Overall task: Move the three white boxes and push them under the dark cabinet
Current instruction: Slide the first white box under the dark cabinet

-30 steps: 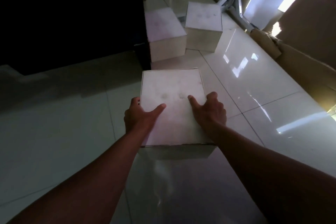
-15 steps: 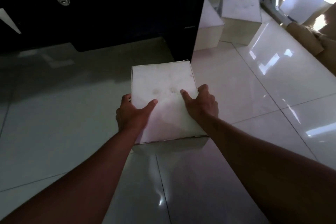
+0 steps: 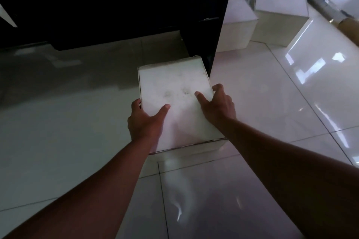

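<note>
Glossy tiled floor [image 3: 262,91] carries three white boxes [image 3: 174,91] and the dark cabinet [image 3: 124,2].

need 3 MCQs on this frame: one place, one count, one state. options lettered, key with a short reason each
1. Where is the held white box?
A. on top of the cabinet
B. at the dark cabinet's right front corner, above the tiled floor
C. beside a doorway

2. How many white boxes are in view?
A. one
B. three
C. five

3. How are the hands placed on the held box?
A. both flat on the floor
B. only one touches it
C. left hand and right hand grip opposite sides, thumbs on top

Key:
1 B, its far edge meets the cabinet's corner.
2 B, the held one plus a near box and a far box right of the cabinet.
3 C, thumbs lie on the top face.
</note>
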Demonstrator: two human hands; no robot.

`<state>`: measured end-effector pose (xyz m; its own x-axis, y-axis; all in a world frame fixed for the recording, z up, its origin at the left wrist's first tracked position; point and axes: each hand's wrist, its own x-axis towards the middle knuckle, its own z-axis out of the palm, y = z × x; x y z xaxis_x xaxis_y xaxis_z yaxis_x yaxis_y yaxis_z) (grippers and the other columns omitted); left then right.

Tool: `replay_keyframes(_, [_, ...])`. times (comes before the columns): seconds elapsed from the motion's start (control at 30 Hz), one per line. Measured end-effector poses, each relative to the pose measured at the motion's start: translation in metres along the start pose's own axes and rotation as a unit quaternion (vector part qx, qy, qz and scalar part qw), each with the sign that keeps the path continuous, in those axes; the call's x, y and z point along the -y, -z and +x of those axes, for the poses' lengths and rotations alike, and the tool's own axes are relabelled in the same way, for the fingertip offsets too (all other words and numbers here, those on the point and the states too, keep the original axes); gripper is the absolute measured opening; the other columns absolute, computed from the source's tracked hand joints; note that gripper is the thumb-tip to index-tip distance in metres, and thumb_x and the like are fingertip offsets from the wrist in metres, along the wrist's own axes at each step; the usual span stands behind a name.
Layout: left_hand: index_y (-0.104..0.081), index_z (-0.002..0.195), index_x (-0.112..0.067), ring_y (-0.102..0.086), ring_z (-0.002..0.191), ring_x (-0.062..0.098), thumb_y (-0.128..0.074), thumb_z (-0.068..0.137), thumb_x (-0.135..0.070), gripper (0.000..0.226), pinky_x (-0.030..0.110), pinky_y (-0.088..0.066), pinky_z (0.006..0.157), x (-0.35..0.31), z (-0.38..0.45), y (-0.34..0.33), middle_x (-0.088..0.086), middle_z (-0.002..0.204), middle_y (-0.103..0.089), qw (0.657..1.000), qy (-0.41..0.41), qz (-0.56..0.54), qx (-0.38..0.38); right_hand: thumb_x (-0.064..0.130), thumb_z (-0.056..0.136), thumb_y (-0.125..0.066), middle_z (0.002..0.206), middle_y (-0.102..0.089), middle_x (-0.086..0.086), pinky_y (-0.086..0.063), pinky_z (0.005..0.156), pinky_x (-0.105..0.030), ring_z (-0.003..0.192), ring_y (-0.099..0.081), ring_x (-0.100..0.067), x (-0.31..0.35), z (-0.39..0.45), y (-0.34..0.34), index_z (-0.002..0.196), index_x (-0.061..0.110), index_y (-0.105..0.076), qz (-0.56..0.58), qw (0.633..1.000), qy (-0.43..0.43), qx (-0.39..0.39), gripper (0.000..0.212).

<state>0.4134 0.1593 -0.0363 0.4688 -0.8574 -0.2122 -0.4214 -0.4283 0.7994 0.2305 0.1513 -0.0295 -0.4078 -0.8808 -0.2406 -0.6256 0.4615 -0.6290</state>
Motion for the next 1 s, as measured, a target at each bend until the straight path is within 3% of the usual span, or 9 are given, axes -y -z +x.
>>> replay_keyframes(0.1, [-0.031,0.147,-0.031,-0.052,0.126,0.032,-0.074,0.07,-0.062,0.093,0.038,-0.046,0.096,0.002,0.003,-0.004,0.009,0.142,-0.052,0.997,-0.034,0.061,0.019,0.06,0.092,-0.053,0.125,-0.062,-0.014,-0.052,0.09,-0.049,0.108,-0.06,-0.036,-0.004,0.0,-0.004,0.14,0.019,-0.038,0.01,1.0,0.028,0.009,0.064])
replay_keyframes(0.17, [-0.016,0.154,-0.031,-0.027,0.146,0.028,-0.063,0.08,-0.064,0.094,0.042,-0.034,0.11,0.003,0.006,-0.002,0.007,0.161,-0.025,0.984,-0.11,0.127,0.06,0.051,0.095,-0.055,0.138,-0.055,-0.012,-0.05,0.093,-0.044,0.119,-0.056,-0.032,-0.007,-0.002,-0.003,0.146,0.017,-0.035,0.01,0.997,0.078,0.0,0.065])
replay_keyframes(0.27, [-0.014,0.156,-0.027,0.009,0.151,0.023,-0.038,0.088,-0.075,0.087,0.046,-0.009,0.121,0.006,0.004,0.011,0.006,0.166,0.006,0.884,-0.332,0.3,0.133,0.043,0.098,-0.056,0.16,-0.032,-0.009,-0.037,0.111,-0.041,0.143,-0.034,-0.025,-0.013,-0.014,0.0,0.152,0.012,-0.032,-0.054,0.976,0.21,-0.022,0.067])
replay_keyframes(0.37, [-0.018,0.156,-0.02,0.008,0.152,0.018,-0.028,0.081,-0.087,0.101,0.046,-0.007,0.123,0.009,-0.002,0.023,0.005,0.166,0.002,0.767,-0.466,0.381,0.224,0.045,0.097,-0.053,0.157,-0.035,-0.015,-0.033,0.116,-0.048,0.146,-0.03,-0.027,-0.026,-0.024,0.004,0.147,0.005,-0.043,-0.114,0.919,0.378,0.018,0.065])
replay_keyframes(0.47, [-0.015,0.157,-0.016,0.005,0.152,0.016,-0.036,0.075,-0.09,0.112,0.043,-0.008,0.123,0.02,0.001,0.033,0.004,0.166,-0.002,0.726,-0.51,0.391,0.245,0.063,0.089,-0.052,0.156,-0.036,-0.015,-0.028,0.119,-0.045,0.148,-0.029,-0.025,-0.039,-0.038,0.006,0.146,0.003,-0.044,-0.16,0.874,0.453,0.078,0.084])
replay_keyframes(0.57, [-0.023,0.155,-0.014,-0.004,0.152,0.017,-0.045,0.079,-0.081,0.104,0.041,-0.013,0.122,0.024,0.009,0.036,0.005,0.165,-0.01,0.709,-0.541,0.387,0.234,0.072,0.083,-0.055,0.159,-0.03,-0.013,-0.02,0.122,-0.041,0.15,-0.022,-0.023,-0.045,-0.04,0.006,0.15,0.005,-0.038,-0.204,0.856,0.466,0.09,0.096])
replay_keyframes(0.67, [-0.027,0.154,-0.012,-0.01,0.152,0.019,-0.048,0.08,-0.075,0.1,0.042,-0.018,0.122,0.023,0.015,0.031,0.007,0.164,-0.015,0.706,-0.545,0.394,0.224,0.067,0.085,-0.056,0.158,-0.032,-0.014,-0.024,0.121,-0.042,0.148,-0.025,-0.024,-0.045,-0.03,0.004,0.149,0.005,-0.039,-0.216,0.854,0.468,0.071,0.092])
replay_keyframes(0.87, [-0.042,0.146,-0.006,-0.028,0.147,0.023,-0.054,0.086,-0.059,0.081,0.043,-0.028,0.118,0.006,0.028,0.012,0.01,0.158,-0.034,0.757,-0.517,0.352,0.188,0.053,0.093,-0.058,0.158,-0.033,-0.016,-0.024,0.121,-0.042,0.148,-0.026,-0.027,-0.032,-0.004,-0.005,0.149,0.004,-0.039,-0.223,0.871,0.435,0.046,0.077])
replay_keyframes(1.0, [-0.035,0.15,-0.009,-0.019,0.15,0.022,-0.059,0.093,-0.047,0.073,0.04,-0.02,0.12,-0.005,0.041,-0.005,0.008,0.161,-0.026,0.795,-0.469,0.342,0.178,0.045,0.097,-0.055,0.161,-0.026,-0.014,-0.015,0.123,-0.039,0.151,-0.018,-0.026,-0.016,0.015,-0.014,0.152,0.005,-0.032,-0.218,0.887,0.406,0.024,0.072])
